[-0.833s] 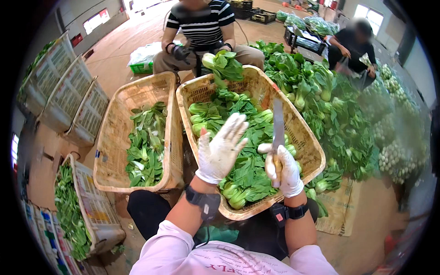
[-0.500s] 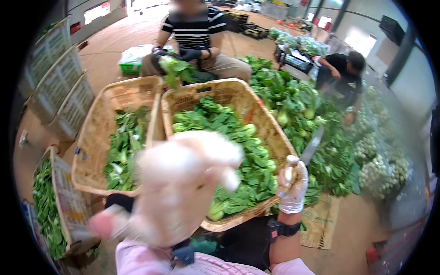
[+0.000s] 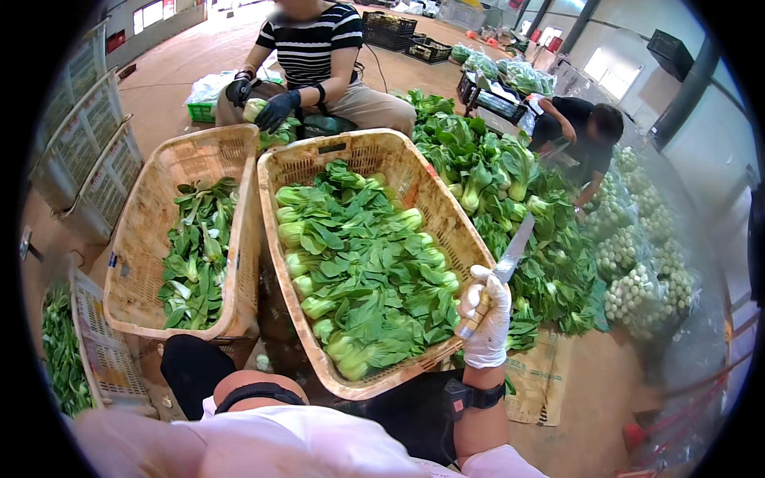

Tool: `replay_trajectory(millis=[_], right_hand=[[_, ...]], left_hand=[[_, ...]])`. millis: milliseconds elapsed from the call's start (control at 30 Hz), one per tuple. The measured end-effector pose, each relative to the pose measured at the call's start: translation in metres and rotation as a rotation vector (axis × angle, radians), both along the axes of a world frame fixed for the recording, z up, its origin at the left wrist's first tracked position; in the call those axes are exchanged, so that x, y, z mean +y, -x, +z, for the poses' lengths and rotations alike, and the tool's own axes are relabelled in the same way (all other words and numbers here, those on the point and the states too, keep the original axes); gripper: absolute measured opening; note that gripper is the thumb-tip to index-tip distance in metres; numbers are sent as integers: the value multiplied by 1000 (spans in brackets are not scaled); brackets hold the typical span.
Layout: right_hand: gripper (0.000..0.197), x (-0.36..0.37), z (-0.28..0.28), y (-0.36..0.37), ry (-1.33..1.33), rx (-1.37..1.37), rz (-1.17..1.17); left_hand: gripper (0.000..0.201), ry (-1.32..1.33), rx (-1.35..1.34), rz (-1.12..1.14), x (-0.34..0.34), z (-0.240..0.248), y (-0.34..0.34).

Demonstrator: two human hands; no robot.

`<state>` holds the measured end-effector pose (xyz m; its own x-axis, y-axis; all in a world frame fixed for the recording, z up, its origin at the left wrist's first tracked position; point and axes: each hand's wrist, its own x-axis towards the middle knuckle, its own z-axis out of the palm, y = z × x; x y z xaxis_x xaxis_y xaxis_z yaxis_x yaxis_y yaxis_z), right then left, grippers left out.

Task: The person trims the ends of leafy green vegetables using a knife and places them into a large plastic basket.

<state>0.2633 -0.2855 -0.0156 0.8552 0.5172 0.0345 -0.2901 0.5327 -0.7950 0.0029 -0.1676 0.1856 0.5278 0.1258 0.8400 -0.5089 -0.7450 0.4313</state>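
Note:
My right hand, in a white glove, grips a knife with a pale handle, its blade pointing up and away. The knife is over the right rim of a tan plastic crate in front of me. Inside lie green bok choy in rows, pale stems mostly toward the sides. At the lower left, a blurred pale pink shape close to the camera seems to be my left hand or sleeve; its fingers cannot be made out. A black band circles my left arm.
A second tan crate at left holds loose leaves. A pile of bok choy lies to the right, beside bagged pale-stemmed vegetables. Opposite sits a person in black gloves holding bok choy; another person bends at right.
My left hand has swung from over the crates down to the lower left edge. The view has shifted slightly. My right hand still grips the knife, and the person opposite has lowered their bok choy.

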Motion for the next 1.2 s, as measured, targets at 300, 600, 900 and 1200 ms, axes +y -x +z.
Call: replay_trajectory(millis=[300,600,900,1200], right_hand=[[28,11,9,11,84,-71,81],[22,22,0,8,194,-34,57],[29,3,4,-8,230,-76,-163],[26,-50,-13,-56,-204,200,-357]], left_hand=[[13,428,-233,121,-13,-2,-25],[13,804,-302,25,68,-90,-99],[15,482,-444,470,54,-108,-92],[51,80,1222,97,109,-210,-176]])
